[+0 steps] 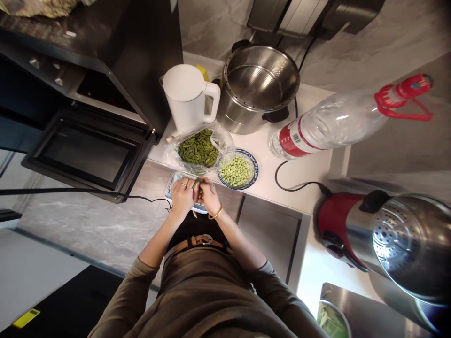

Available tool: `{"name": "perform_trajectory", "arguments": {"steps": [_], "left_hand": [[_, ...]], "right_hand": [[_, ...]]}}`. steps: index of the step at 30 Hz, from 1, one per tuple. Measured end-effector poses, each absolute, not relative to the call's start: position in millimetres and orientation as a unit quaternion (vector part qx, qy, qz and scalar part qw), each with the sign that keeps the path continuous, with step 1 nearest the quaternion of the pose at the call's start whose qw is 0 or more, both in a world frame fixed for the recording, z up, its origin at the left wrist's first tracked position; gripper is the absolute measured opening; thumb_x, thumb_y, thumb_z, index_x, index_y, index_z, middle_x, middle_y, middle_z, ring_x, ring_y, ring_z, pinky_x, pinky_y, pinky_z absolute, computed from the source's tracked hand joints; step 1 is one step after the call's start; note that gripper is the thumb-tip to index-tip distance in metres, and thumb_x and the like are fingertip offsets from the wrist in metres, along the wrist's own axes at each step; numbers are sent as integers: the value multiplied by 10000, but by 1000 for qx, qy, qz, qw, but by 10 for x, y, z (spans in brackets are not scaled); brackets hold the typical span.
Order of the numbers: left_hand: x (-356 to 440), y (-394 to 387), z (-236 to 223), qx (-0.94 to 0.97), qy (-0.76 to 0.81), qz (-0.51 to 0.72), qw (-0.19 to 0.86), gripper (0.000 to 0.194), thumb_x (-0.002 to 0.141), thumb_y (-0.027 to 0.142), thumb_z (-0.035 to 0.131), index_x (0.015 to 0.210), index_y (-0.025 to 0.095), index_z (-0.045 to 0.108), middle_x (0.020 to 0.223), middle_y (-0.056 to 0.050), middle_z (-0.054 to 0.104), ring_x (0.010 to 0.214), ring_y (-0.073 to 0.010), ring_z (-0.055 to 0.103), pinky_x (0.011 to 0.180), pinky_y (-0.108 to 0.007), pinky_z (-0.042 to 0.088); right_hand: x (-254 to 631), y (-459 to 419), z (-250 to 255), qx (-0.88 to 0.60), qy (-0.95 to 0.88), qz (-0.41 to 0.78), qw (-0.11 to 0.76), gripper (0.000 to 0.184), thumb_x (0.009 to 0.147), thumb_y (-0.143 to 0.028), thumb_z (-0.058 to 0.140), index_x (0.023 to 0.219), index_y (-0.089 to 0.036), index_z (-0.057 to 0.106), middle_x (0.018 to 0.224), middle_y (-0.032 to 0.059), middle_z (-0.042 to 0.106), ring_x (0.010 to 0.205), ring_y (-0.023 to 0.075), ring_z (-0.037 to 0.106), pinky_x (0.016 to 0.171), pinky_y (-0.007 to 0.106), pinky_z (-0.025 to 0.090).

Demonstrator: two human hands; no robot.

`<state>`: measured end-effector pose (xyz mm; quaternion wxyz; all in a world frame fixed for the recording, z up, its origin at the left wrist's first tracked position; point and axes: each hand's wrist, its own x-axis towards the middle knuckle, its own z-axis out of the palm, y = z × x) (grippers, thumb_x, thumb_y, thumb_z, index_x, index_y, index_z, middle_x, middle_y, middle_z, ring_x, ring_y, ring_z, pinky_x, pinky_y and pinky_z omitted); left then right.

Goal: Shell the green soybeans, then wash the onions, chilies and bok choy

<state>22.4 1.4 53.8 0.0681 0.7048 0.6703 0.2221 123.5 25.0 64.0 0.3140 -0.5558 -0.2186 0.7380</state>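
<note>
1. Head view, centre of the frame: my left hand (182, 196) and right hand (210, 197) are close together, with the fingers of both bent and closed around a green pod (198, 183). The pod lies between my fingertips, above a light-coloured tub (174, 178) with a blue edge. I wear a ring (183, 185) on the left hand and a gold bracelet (215, 212) on the right wrist.

2. Head view, just above my hands: on the white table (299, 188), an open plastic bag (171, 152) holds a heap of green pods (199, 148). To its right, partly under the bag's edge, a blue-rimmed plate (255, 174) carries pale green beans (236, 171).

3. Head view, top centre: a white jug (183, 103) stands behind the bag, and a steel pot (239, 112) with a perforated insert (260, 77) is to the right of the jug.

4. Head view, right side: a large clear bottle (331, 124) with a red cap stands on the table; below it is a red and steel appliance (340, 213). At lower right I see a bowl (347, 324) with something green inside.

5. Head view, left side: a dark oven door (88, 152) hangs open.
</note>
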Motion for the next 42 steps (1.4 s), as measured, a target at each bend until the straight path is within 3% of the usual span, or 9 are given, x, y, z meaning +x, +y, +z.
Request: {"name": "perform_trajectory", "arguments": {"steps": [2, 8, 14, 20, 25, 29, 33, 38, 42], "left_hand": [[188, 16, 547, 700, 677, 220, 66, 318, 956, 275, 387, 747, 181, 608, 685, -74, 592, 684, -207, 564, 668, -319, 355], [149, 11, 578, 671, 692, 235, 124, 291, 953, 304, 406, 794, 181, 616, 710, -63, 590, 687, -195, 563, 693, -304, 371], [140, 75, 406, 603, 727, 265, 196, 294, 957, 305, 397, 850, 156, 627, 769, -67, 618, 689, -165, 572, 686, -275, 396], [-167, -109, 41, 551, 736, 212, 331, 252, 910, 331, 500, 843, 168, 681, 656, -34, 651, 577, -128, 574, 625, -229, 427], [-242, -281, -419, 480, 738, 94, 465, 226, 812, 138, 563, 966, 174, 725, 867, -82, 748, 811, -203, 697, 812, -294, 516], [-150, -290, -710, 444, 738, 100, 499, 444, 738, -6, 491, 1099, 146, 700, 999, -79, 745, 963, -202, 696, 942, -342, 512], [-94, -281, -793, 438, 737, 140, 495, 434, 748, 5, 468, 1069, 158, 717, 966, -45, 753, 995, -198, 691, 978, -364, 503], [-59, -263, -648, 481, 735, 131, 460, 247, 832, 141, 552, 989, 175, 741, 1001, -59, 747, 999, -210, 692, 965, -335, 501], [7, -281, -541, 532, 721, 74, 437, 195, 841, 300, 615, 882, 169, 754, 885, -88, 755, 911, -258, 709, 897, -372, 527]], "right_hand": [[1276, 280, 664, -513, -154, 785, 312, 135, 708, -246, 492, 838, -214, 513, 533, -77, 396, 431, 74, 348, 372, 170, 253], [1383, 365, 662, -444, -60, 835, 320, 121, 710, -200, 519, 808, -166, 583, 664, 2, 577, 550, 102, 524, 459, 206, 406], [1416, 380, 471, -458, -26, 827, 327, 131, 806, -203, 502, 845, -173, 623, 701, 18, 604, 621, 116, 562, 546, 223, 488], [1761, 443, 293, -465, -34, 804, 370, 209, 749, -95, 498, 883, -195, 623, 730, -5, 613, 637, 95, 574, 556, 203, 499], [2056, 410, 228, -494, -32, 781, 381, 160, 769, -112, 510, 854, -197, 615, 713, -6, 606, 618, 94, 575, 565, 218, 520], [2205, 302, 191, -524, -18, 750, 404, 189, 762, -97, 501, 863, -211, 613, 752, 5, 623, 665, 107, 601, 602, 241, 535], [2337, 372, 72, -565, -123, 687, 440, 277, 677, -70, 509, 889, -232, 585, 888, 11, 651, 833, 132, 635, 745, 296, 555], [2441, 780, -188, -659, -292, 542, 432, 413, 639, -3, 403, 955, -207, 574, 1154, 36, 625, 1145, 121, 540, 1084, 338, 362], [2434, 959, -356, -660, -359, 527, 398, 394, 655, 25, 417, 947, -171, 595, 1181, 54, 625, 1340, 166, 373, 1169, 461, 182]]}}
